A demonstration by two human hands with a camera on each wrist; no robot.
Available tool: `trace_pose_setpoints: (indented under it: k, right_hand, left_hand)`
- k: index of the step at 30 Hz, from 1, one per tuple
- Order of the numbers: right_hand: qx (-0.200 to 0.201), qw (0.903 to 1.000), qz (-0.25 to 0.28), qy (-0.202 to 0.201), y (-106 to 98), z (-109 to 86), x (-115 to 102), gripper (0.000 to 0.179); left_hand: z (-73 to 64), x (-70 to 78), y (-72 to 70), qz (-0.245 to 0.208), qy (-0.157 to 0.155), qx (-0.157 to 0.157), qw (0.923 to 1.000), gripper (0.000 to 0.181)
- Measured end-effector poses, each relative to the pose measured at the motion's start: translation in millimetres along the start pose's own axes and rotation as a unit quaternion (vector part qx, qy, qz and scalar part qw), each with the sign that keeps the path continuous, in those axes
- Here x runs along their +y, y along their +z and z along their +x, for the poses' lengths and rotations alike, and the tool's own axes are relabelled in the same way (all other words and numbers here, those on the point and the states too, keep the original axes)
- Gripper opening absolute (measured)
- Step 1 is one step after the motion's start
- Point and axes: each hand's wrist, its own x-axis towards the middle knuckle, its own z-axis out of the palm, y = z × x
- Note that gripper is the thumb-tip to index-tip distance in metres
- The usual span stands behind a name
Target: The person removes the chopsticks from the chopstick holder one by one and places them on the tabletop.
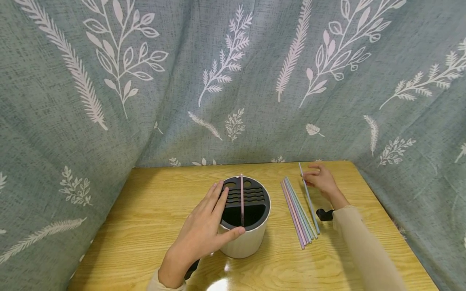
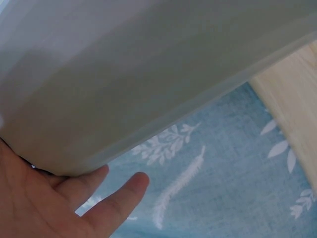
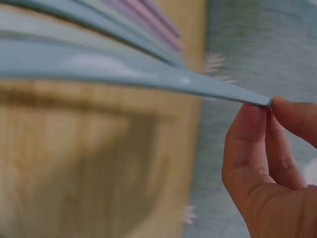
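Note:
A white round pen holder (image 1: 244, 245) with a black slotted top (image 1: 255, 205) stands on the table, and one pink straw-like stick (image 1: 242, 198) is upright in it. My left hand (image 1: 205, 226) rests against its left side, fingers extended along the rim and thumb at the front. The left wrist view shows the holder's pale wall (image 2: 148, 64) beside the fingers. To the right, my right hand (image 1: 323, 182) pinches a blue stick (image 1: 310, 205) near its far end, between thumb and fingertips. Just left of it lies a row of pastel sticks (image 1: 297, 210).
The wooden table (image 1: 156, 214) is bordered at the back and sides by a grey-green leaf-patterned cloth (image 1: 174, 101). A black wrist device (image 1: 325, 214) sits beside the right sleeve (image 1: 364, 242).

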Motion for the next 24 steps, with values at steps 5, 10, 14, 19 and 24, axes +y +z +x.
trace_pose_setpoints:
  k: [5, 10, 14, 19, 24]
  right_hand:
    - [-0.012, 0.9995, -0.023, 0.020, 10, 11.0, 19, 0.055]
    - [-0.016, 0.9979, -0.056, 0.026, 19, 14.2, 22, 0.053]
    - [-0.013, 0.9969, -0.070, 0.032, 22, 14.6, 22, 0.050]
    - [-0.018, 0.9960, -0.077, 0.041, 22, 14.2, 24, 0.050]
    - [-0.018, 0.9967, -0.057, 0.055, 22, 12.8, 25, 0.050]
  left_hand:
    - [-0.1, 0.8, -0.7, 0.002, -0.001, -0.002, 1.0000, 0.102]
    - [-0.1, 0.8, -1.3, -0.002, -0.002, -0.006, 1.0000, 0.102]
    - [-0.2, 0.3, -1.3, -0.003, 0.000, -0.005, 1.0000, 0.102]
    - [-0.1, -0.2, -0.6, 0.002, 0.002, 0.000, 1.0000, 0.102]
    - [-0.4, 0.2, -0.9, 0.000, -0.001, 0.000, 1.0000, 0.102]
